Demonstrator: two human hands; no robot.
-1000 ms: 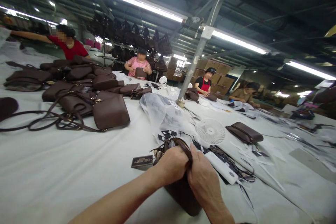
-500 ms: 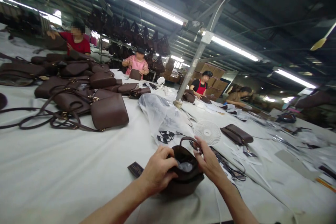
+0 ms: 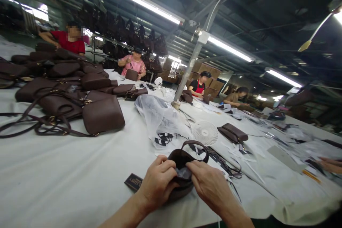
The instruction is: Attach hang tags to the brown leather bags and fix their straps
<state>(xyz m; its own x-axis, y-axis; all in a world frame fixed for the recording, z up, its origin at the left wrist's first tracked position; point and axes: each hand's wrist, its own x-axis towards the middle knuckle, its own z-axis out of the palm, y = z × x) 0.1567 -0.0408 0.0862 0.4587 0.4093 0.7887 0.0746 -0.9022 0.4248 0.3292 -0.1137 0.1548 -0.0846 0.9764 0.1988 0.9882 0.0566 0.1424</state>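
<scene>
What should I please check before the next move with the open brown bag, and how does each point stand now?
1. Left hand at the bag, fingers and thumb on its rim: ok.
2. Right hand at the opposite side, fingers at the mouth: ok; its thumb's grip: cannot tell.
3. Mouth open: ok, with clear plastic showing inside.
4. Handle raised, not lying across the mouth: ok.
5. Black tag fully readable: not ok, the left hand hides part.
6. Contents beneath the plastic: cannot tell.

A workshop, handbags (image 3: 93,81) heaped high
</scene>
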